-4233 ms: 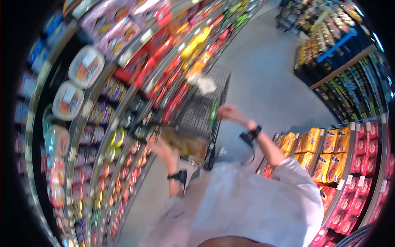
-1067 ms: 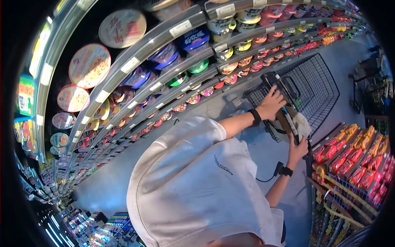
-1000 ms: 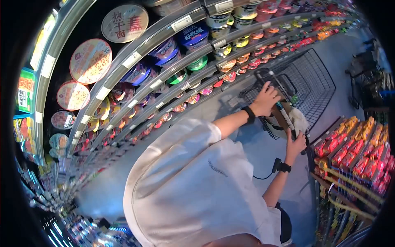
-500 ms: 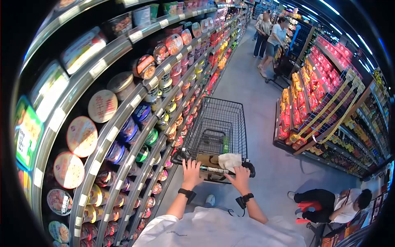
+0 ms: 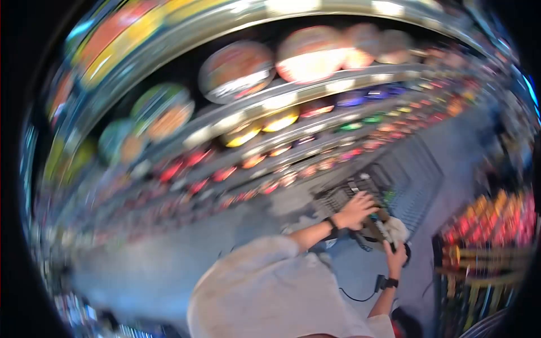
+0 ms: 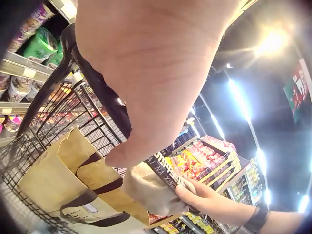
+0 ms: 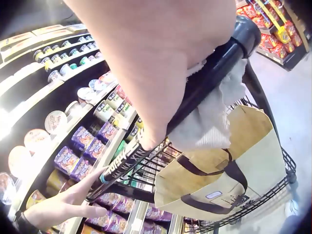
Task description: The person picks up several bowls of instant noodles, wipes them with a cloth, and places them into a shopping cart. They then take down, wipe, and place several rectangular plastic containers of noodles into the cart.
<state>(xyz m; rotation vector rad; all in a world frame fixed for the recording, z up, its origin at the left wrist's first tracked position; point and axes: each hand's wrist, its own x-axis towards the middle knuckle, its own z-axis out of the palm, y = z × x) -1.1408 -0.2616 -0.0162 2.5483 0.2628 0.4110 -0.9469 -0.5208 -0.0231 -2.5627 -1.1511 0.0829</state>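
Observation:
A black shopping cart handle (image 7: 127, 163) with white lettering runs between the two hands. The left hand (image 5: 356, 211) rests on one end of it, fingers spread and fairly straight; in the right wrist view the left hand (image 7: 68, 207) touches the handle's end with its fingertips. The right hand (image 5: 396, 258) grips the other end, its thumb lying along the bar in the left wrist view, where part of the right hand (image 6: 209, 201) shows. A whitish cloth (image 6: 151, 190) hangs over the bar beside the right hand. Below stands a beige paper bag (image 7: 219, 183) with dark straps.
Shelves of cup and bowl noodles (image 7: 83, 146) line the left side. At the right stands a display of red and yellow packets (image 5: 490, 219). The wire cart basket (image 5: 420, 174) stretches ahead over a grey floor (image 5: 152, 276).
The head view has swung round and blurred, so the cart and hands stand further right. Both hands were off the handle in the oldest frame; since the later ones they have stayed on it.

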